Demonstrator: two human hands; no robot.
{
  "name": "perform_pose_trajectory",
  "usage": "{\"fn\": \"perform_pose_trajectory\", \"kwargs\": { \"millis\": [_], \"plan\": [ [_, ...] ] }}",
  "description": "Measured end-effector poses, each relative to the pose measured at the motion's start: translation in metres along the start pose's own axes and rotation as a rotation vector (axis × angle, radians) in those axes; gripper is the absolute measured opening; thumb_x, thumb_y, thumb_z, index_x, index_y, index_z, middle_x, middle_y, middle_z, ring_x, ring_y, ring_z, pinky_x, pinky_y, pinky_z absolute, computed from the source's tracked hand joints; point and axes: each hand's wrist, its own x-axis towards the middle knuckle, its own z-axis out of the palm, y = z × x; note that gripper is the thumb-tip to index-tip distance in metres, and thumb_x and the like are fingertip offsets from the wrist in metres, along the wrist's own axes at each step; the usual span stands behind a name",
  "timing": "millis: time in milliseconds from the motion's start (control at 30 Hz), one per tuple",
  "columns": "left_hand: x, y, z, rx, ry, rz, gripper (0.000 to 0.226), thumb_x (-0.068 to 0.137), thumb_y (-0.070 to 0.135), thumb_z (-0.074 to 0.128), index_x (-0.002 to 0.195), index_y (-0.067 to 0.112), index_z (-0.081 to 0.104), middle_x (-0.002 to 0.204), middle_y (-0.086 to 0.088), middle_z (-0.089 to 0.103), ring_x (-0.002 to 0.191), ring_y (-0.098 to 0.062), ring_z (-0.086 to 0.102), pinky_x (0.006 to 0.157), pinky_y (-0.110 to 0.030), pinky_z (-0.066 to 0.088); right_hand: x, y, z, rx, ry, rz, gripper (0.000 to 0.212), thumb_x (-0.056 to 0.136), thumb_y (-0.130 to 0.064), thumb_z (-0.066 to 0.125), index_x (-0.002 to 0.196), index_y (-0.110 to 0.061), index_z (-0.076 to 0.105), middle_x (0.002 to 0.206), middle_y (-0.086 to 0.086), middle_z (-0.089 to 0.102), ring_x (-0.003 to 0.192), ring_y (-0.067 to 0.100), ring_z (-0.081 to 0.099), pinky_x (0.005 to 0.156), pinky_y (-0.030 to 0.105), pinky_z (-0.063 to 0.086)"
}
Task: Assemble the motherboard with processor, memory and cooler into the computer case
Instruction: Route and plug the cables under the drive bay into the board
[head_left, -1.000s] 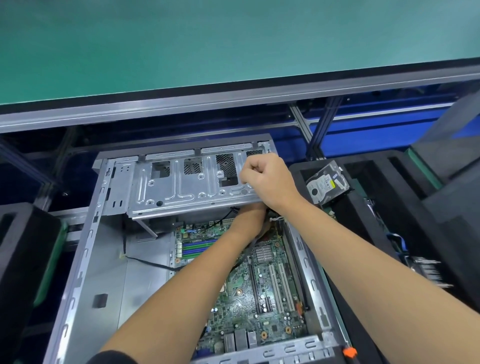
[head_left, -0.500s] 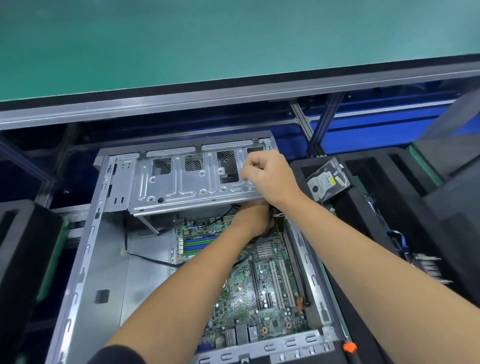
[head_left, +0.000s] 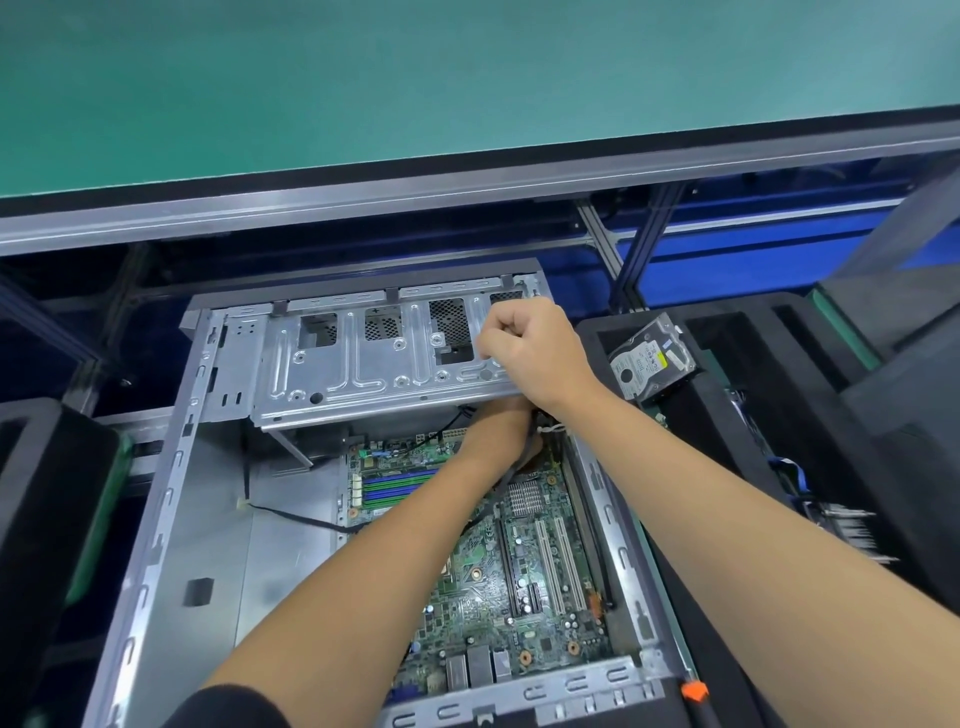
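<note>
The open metal computer case (head_left: 171, 467) lies flat with the green motherboard (head_left: 519, 582) seated inside it. Blue and green memory slots (head_left: 395, 486) and a small heatsink (head_left: 524, 496) show on the board. My right hand (head_left: 530, 348) is curled in a fist round the right end of the hinged metal drive cage (head_left: 363, 374) at the far end of the case. My left hand (head_left: 493, 431) reaches beneath that cage at the board's far edge, beside dark cables. Its fingers are hidden by the cage and my right wrist.
A hard drive (head_left: 649, 364) rests on the black foam tray (head_left: 753, 441) right of the case. Another black foam block (head_left: 47, 493) stands at the left. A thin black cable (head_left: 296, 517) crosses the case floor. A green-topped bench (head_left: 415, 78) runs behind.
Both hands stay where they were on and under the drive cage. Only the view has shifted slightly.
</note>
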Motion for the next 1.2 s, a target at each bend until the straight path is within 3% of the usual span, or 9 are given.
{"fn": "perform_pose_trajectory", "kwargs": {
  "millis": [167, 300, 433, 633, 900, 967, 1033, 1100, 1200],
  "plan": [
    [0.007, 0.002, -0.002, -0.148, -0.044, -0.136, 0.035, 0.088, -0.002, 0.038, 0.06, 0.018, 0.034, 0.06, -0.006, 0.046, 0.06, -0.025, 0.045, 0.06, -0.037, 0.038, 0.0, -0.001, 0.0, -0.004, -0.011, -0.006, 0.018, 0.071, -0.021, 0.056, 0.056, -0.01, 0.054, 0.052, -0.008, 0.049, 0.058, 0.013, 0.046, 0.065, 0.038, 0.048],
    [0.002, 0.006, -0.009, -0.011, -0.112, -0.141, 0.033, 0.068, -0.017, 0.044, 0.061, 0.015, 0.037, 0.059, -0.007, 0.045, 0.057, -0.026, 0.05, 0.047, -0.03, 0.041, -0.001, -0.001, -0.001, -0.001, -0.022, 0.002, 0.021, 0.07, -0.023, 0.055, 0.061, -0.004, 0.057, 0.055, -0.003, 0.05, 0.058, 0.013, 0.046, 0.065, 0.036, 0.045],
    [0.001, 0.002, -0.005, 0.046, -0.066, -0.048, 0.013, 0.084, -0.004, 0.048, 0.085, 0.007, 0.054, 0.075, -0.011, 0.053, 0.07, -0.022, 0.056, 0.064, -0.04, 0.048, -0.001, 0.0, -0.001, -0.002, -0.019, 0.006, 0.019, 0.073, -0.019, 0.058, 0.063, -0.002, 0.057, 0.054, -0.005, 0.049, 0.058, 0.013, 0.044, 0.064, 0.034, 0.043],
    [0.007, -0.008, 0.004, 0.168, 0.034, 0.047, 0.032, 0.091, 0.005, 0.05, 0.065, 0.016, 0.033, 0.062, -0.002, 0.036, 0.049, -0.011, 0.03, 0.049, -0.031, 0.027, 0.0, 0.0, -0.001, -0.009, -0.015, 0.002, 0.018, 0.075, -0.014, 0.059, 0.062, -0.003, 0.057, 0.053, -0.005, 0.048, 0.057, 0.013, 0.043, 0.062, 0.032, 0.041],
    [0.0, -0.008, 0.002, 0.136, 0.022, 0.053, 0.04, 0.087, 0.0, 0.047, 0.059, 0.022, 0.029, 0.057, 0.0, 0.038, 0.058, -0.016, 0.047, 0.044, -0.028, 0.026, -0.002, -0.001, -0.001, -0.023, -0.022, -0.002, 0.018, 0.072, -0.019, 0.057, 0.059, -0.008, 0.055, 0.051, -0.009, 0.048, 0.057, 0.01, 0.045, 0.061, 0.028, 0.039],
    [-0.007, -0.006, -0.002, 0.114, -0.003, 0.059, 0.028, 0.088, 0.002, 0.046, 0.068, 0.019, 0.037, 0.068, -0.007, 0.048, 0.051, -0.014, 0.04, 0.045, -0.029, 0.028, -0.002, -0.001, 0.0, -0.036, -0.022, 0.002, 0.018, 0.074, -0.018, 0.059, 0.059, -0.008, 0.055, 0.05, -0.011, 0.048, 0.056, 0.009, 0.044, 0.06, 0.027, 0.037],
    [-0.014, -0.011, -0.011, 0.051, -0.034, 0.107, 0.01, 0.091, 0.01, 0.046, 0.095, 0.016, 0.054, 0.085, -0.011, 0.056, 0.054, -0.016, 0.039, 0.048, -0.029, 0.029, -0.003, -0.001, 0.0, -0.048, -0.02, 0.004, 0.018, 0.076, -0.014, 0.06, 0.061, -0.007, 0.056, 0.051, -0.011, 0.048, 0.056, 0.009, 0.044, 0.06, 0.027, 0.036],
    [-0.02, -0.024, -0.021, 0.014, -0.064, 0.103, 0.029, 0.094, 0.023, 0.046, 0.122, 0.021, 0.053, 0.094, -0.007, 0.058, 0.065, -0.019, 0.047, 0.051, -0.026, 0.034, -0.002, -0.001, 0.0, -0.058, -0.021, 0.007, 0.017, 0.077, -0.013, 0.06, 0.063, -0.004, 0.057, 0.053, -0.008, 0.048, 0.058, 0.011, 0.043, 0.061, 0.028, 0.036],
    [-0.035, -0.054, -0.041, 0.125, -0.053, -0.031, 0.029, 0.096, 0.04, 0.042, 0.114, 0.021, 0.053, 0.108, -0.006, 0.063, 0.083, -0.025, 0.056, 0.068, -0.029, 0.042, -0.004, -0.002, 0.0, -0.068, -0.018, 0.014, 0.018, 0.079, -0.014, 0.06, 0.065, -0.002, 0.057, 0.053, -0.006, 0.047, 0.058, 0.014, 0.043, 0.062, 0.03, 0.037]
  ]
}}
